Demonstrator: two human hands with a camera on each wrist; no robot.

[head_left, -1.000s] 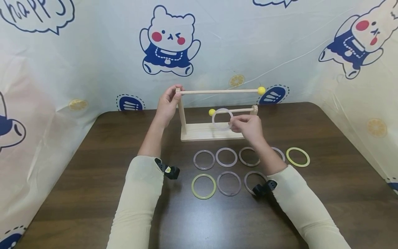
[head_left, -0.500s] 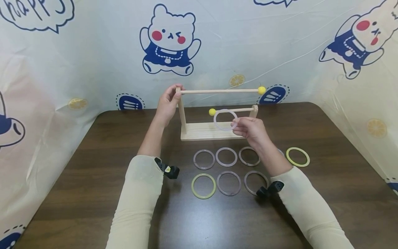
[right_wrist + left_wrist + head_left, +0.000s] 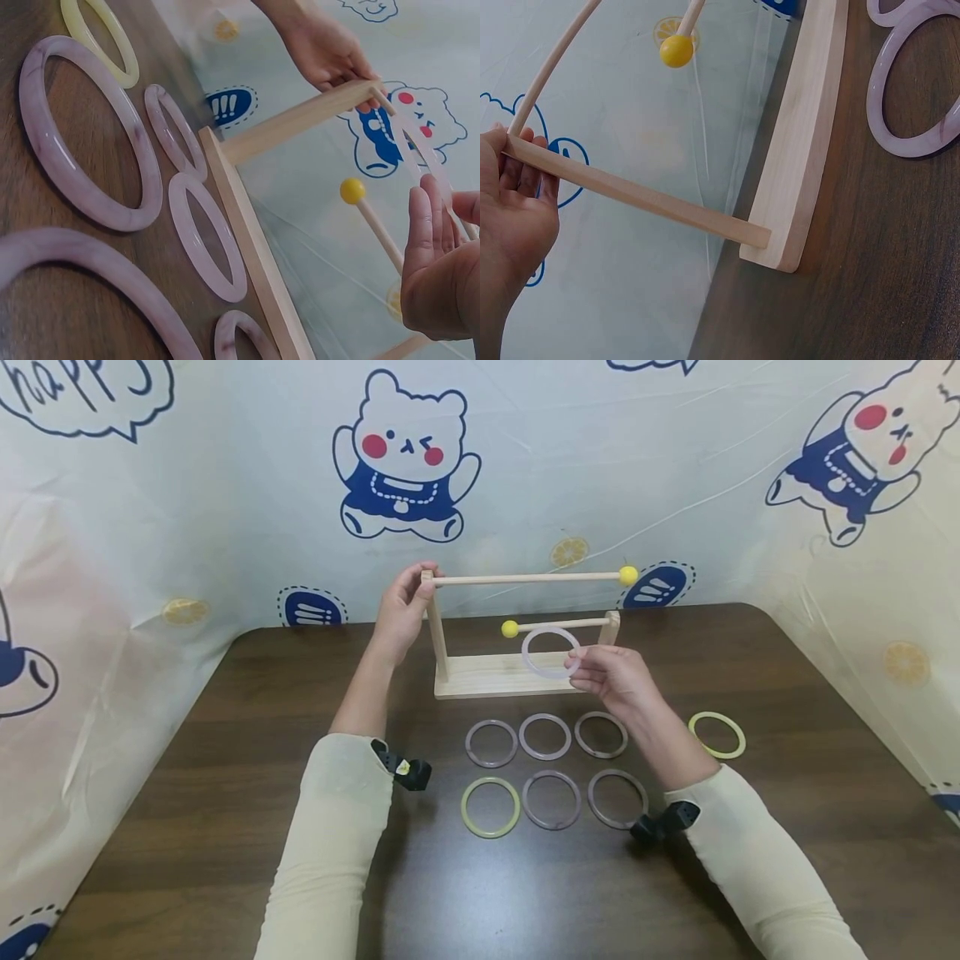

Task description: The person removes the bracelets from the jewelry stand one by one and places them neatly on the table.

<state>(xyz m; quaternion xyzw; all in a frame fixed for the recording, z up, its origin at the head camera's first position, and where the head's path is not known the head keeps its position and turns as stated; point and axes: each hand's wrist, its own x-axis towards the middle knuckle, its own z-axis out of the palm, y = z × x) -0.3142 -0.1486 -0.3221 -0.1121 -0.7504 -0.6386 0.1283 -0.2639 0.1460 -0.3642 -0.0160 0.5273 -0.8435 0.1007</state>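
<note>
The right hand (image 3: 615,681) pinches a pale lilac ring (image 3: 551,652) at its right edge, its fingers (image 3: 426,225) closed on the rim, so the ring stands upright to the left of the fingertips with its open face turned roughly toward the person. Just above and behind the ring's top edge runs the lower dowel (image 3: 564,624) of the wooden stand (image 3: 501,675); its long axis lies left to right, fixed at the short post to the right of the fingers and free at the yellow knob (image 3: 510,628), which sits up and to the left of the ring. From the head view I cannot tell whether the ring touches the dowel or hangs in front of it. The knob end lies leftward of the held ring, away from the right palm.

The left hand (image 3: 402,607) grips the top of the tall post (image 3: 433,625), its fingers curled round the corner where the upper dowel (image 3: 525,579) joins. It is well apart from the ring; the right hand is the nearer one.

Seven more rings lie flat on the bench (image 3: 225,793), nearer the person than the fingers, among them a yellow ring (image 3: 491,807) and another yellow ring to the right (image 3: 717,734).
</note>
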